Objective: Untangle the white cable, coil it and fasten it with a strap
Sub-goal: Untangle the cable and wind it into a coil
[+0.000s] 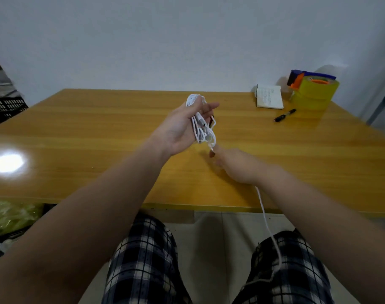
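Wood table [99,132] spans the frame; you're seated at its near edge. Your left hand [176,132] is up over mid-table, palm up, fingers curled round the coiled bulk of the cable [200,126]. Your right hand [237,165] sits lower, just near-right of it. It's blurred, but looks pinched on the strand leaving the coil. The loose end hangs from under that wrist, off the table, onto your right thigh. Far right: tape dispenser [314,88], notebook [269,96] left of it, pen [284,115] nearer.
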Available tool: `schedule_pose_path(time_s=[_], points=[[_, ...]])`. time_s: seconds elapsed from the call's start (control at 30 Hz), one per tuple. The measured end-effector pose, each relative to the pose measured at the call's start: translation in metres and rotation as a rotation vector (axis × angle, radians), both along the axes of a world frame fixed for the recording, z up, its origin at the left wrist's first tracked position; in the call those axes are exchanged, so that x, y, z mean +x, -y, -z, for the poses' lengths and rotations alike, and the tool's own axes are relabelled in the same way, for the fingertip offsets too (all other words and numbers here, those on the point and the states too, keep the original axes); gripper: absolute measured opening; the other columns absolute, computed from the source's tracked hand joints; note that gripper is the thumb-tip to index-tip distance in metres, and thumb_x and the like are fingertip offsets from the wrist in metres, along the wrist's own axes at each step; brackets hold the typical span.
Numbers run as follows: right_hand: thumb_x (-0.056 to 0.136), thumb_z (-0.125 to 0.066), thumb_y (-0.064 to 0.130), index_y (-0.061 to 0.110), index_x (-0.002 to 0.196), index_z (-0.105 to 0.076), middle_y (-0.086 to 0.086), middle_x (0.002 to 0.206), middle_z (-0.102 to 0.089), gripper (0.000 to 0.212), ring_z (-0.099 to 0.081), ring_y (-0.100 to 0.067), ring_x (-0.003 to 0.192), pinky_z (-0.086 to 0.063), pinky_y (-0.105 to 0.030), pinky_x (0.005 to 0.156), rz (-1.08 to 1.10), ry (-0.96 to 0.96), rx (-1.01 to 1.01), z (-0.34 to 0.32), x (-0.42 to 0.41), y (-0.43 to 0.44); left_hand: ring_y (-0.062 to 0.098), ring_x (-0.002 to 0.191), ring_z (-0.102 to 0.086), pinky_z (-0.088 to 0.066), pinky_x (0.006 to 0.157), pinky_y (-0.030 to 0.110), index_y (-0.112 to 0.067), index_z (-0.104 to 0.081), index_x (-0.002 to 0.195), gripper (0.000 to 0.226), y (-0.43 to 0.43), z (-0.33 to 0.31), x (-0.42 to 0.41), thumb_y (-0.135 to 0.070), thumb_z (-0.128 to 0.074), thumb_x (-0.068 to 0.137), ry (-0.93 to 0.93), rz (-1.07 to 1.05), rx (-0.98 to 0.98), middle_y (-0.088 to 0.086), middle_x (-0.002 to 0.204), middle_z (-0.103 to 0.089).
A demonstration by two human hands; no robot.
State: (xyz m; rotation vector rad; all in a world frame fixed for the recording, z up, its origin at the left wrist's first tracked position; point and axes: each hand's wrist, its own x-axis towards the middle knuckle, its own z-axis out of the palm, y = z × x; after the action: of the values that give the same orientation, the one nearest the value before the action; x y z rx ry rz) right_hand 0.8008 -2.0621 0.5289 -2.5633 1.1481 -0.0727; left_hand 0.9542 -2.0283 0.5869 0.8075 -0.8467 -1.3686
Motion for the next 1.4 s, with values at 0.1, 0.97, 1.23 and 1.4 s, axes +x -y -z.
schedule_pose_path(time_s=[0.1, 0.97, 1.23, 1.4], points=[[0.099, -0.04, 0.025, 0.023, 0.135, -0.039, -0.016, 0.121, -0.058, 0.036, -0.055, -0.033, 0.108, -0.046, -0.041, 0.089, -0.064, -0.064, -0.039, -0.009, 0.0, -0.004, 0.016, 0.103, -0.053, -0.047, 0.079, 0.028, -0.006, -0.055, 0.109, 0.016, 0.011, -0.001, 0.002, -0.014, -0.044, 0.099, 0.014, -0.102, 0.022, 0.011, 0.121, -0.052], [0.092, -0.046, 0.045, 0.025, 0.096, -0.066, 0.007, 0.083, -0.064, 0.028, -0.056, -0.018, 0.08, -0.039, -0.032, 0.058, -0.205, 0.175, -0.509, -0.063, -0.014, -0.006, 0.02, 0.086, -0.057, -0.048, 0.077, 0.037, -0.011, -0.046, 0.102, 0.021, 0.008, 0.032, -0.001, -0.019, -0.058, 0.087, 0.553, -0.069, -0.108, 0.01, 0.093, -0.057], [0.07, -0.045, 0.076, 0.011, 0.052, -0.041, -0.003, 0.05, -0.039, 0.068, -0.036, -0.018, 0.049, -0.029, -0.033, 0.049, 0.186, 0.104, -0.546, -0.073, -0.014, 0.002, 0.019, 0.051, -0.047, -0.041, 0.071, 0.039, -0.009, -0.046, 0.065, 0.055, -0.003, 0.015, -0.019, -0.059, -0.037, 0.086, 0.652, 0.192, -0.058, 0.006, 0.055, -0.047], [0.083, -0.063, 0.037, -0.009, 0.063, -0.056, -0.014, 0.051, -0.042, 0.051, -0.036, -0.017, 0.049, -0.029, -0.026, 0.048, 0.075, 0.561, -0.104, -0.07, -0.032, 0.013, 0.013, 0.042, -0.036, -0.037, 0.051, 0.027, -0.001, -0.058, 0.092, 0.057, -0.009, 0.012, -0.021, -0.057, -0.056, 0.084, 0.849, 0.037, -0.098, -0.002, 0.05, -0.037]])
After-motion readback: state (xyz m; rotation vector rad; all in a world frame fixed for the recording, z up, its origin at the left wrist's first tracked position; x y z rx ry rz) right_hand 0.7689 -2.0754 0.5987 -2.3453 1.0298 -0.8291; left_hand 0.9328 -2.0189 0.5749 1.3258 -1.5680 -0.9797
